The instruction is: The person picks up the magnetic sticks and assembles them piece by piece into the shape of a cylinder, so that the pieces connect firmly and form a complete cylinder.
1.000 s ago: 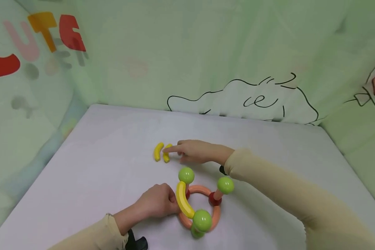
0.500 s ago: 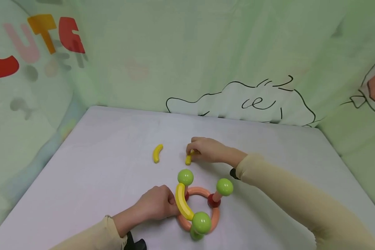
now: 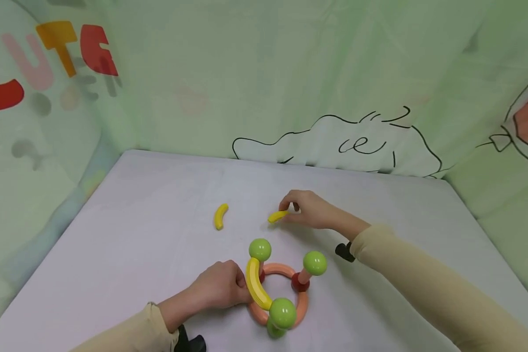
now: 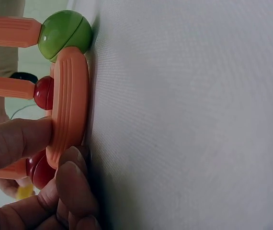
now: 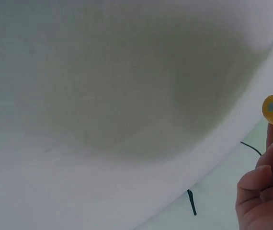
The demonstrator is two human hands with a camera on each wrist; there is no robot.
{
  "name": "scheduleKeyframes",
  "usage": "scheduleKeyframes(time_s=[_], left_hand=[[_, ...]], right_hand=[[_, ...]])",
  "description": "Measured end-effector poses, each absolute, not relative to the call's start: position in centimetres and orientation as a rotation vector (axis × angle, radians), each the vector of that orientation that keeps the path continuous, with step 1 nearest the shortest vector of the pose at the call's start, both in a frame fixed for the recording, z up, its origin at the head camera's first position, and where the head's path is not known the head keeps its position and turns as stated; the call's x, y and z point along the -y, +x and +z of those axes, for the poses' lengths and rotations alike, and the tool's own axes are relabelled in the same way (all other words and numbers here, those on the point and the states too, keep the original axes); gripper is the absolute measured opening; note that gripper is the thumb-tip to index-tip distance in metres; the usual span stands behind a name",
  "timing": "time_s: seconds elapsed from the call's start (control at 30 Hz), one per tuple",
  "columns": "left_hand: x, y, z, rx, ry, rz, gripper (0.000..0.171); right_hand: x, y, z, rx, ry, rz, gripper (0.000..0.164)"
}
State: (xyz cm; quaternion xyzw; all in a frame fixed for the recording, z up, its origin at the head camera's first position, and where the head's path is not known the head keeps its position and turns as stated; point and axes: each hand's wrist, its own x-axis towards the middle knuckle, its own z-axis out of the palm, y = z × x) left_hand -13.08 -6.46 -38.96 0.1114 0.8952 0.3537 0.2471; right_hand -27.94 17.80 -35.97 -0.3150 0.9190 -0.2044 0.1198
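A toy frame of rods and balls stands near the front: an orange ring (image 3: 280, 268) of curved rods, with red balls (image 3: 300, 282) in it and green balls (image 3: 283, 313) on upright rods. One yellow curved rod (image 3: 257, 284) bridges two of the upper green balls. My left hand (image 3: 219, 286) pinches an orange curved rod (image 4: 70, 103) on the ring's left side, thumb against fingers in the left wrist view. Behind the frame, my right hand (image 3: 310, 210) pinches another yellow curved rod (image 3: 276, 216) by one end. Its round tip shows at the right wrist view's edge.
One more yellow curved rod (image 3: 220, 216) lies on the white table (image 3: 158, 234), left of my right hand. A printed green cloth wall (image 3: 202, 78) rises behind the table and along its sides.
My right hand has picked up the right one of two yellow curved rods and carried it rightward, turning it sideways. My left hand has stayed at the ring.
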Motion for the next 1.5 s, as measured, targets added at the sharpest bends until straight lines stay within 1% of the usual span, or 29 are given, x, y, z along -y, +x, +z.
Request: scheduleKeyframes(time_s=[0.17,0.37,0.47,0.53,0.7,0.77,0.9,1.07,1.23,1.5], left_hand=[[6.4,-13.2,-38.9,-2.437,0.300,0.953,0.037],[6.5,-13.4,-38.7,-2.444,0.314,0.955,0.035],[6.5,-13.4,-38.6,-2.442,0.313,0.948,0.035],[6.6,-13.4,-38.6,-2.437,0.306,0.946,0.035],[7.0,-13.3,-38.5,-2.431,0.293,0.945,0.038],[7.1,-13.3,-38.5,-2.432,0.292,0.943,0.039],[7.2,-13.3,-38.5,-2.437,0.296,0.939,0.037],[7.1,-13.3,-38.3,-2.456,0.308,0.938,0.035],[7.2,-13.3,-38.3,-2.466,0.315,0.936,0.036],[7.2,-13.2,-38.4,-2.460,0.314,0.949,0.040]], right_hand=[[-19.8,-25.8,-34.6,-2.687,-0.687,-0.856,0.018],[-23.2,-21.8,-32.3,-2.610,-0.384,-1.122,0.036],[-25.1,-19.8,-31.4,-2.566,-0.293,-1.268,0.040],[-26.3,-18.4,-31.0,-2.530,-0.257,-1.372,0.039],[-28.4,-15.2,-31.2,-2.407,-0.258,-1.602,0.023],[-28.8,-13.9,-31.7,-2.331,-0.287,-1.674,0.025],[-28.3,-11.2,-32.6,-2.153,-0.296,-1.746,0.031],[-26.2,-9.0,-33.5,-1.944,-0.179,-1.751,0.022],[-23.7,-7.7,-33.9,-1.742,-0.049,-1.766,0.018],[-21.3,-6.6,-34.2,-1.660,0.099,-1.758,0.024]])
